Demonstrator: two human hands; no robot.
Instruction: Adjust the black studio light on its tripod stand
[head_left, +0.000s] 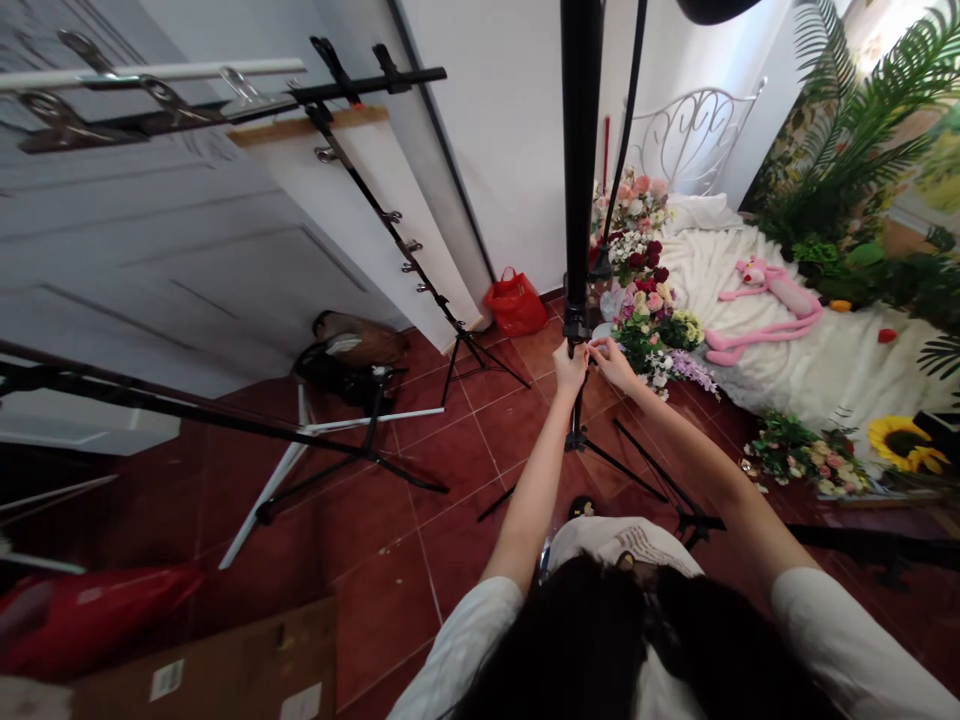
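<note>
A tall black stand (581, 150) rises in front of me, its tripod legs (622, 470) spread on the floor. My left hand (571, 367) is wrapped round the stand's thin lower pole, just below a black clamp collar (575, 322). Right beside it, my right hand (611, 364) has its fingers pinched together close to the pole. What lies between those fingertips is too small to make out. A black cable (626, 120) hangs next to the pole.
Left stands a backdrop rack (375, 195) with clips and a white board (420, 230). A red bag (517, 303) sits by the wall. Flowers (649, 300) and a white-draped bed (787, 370) with a pink plush toy (795, 298) are right. A cardboard box (225, 665) lies lower left.
</note>
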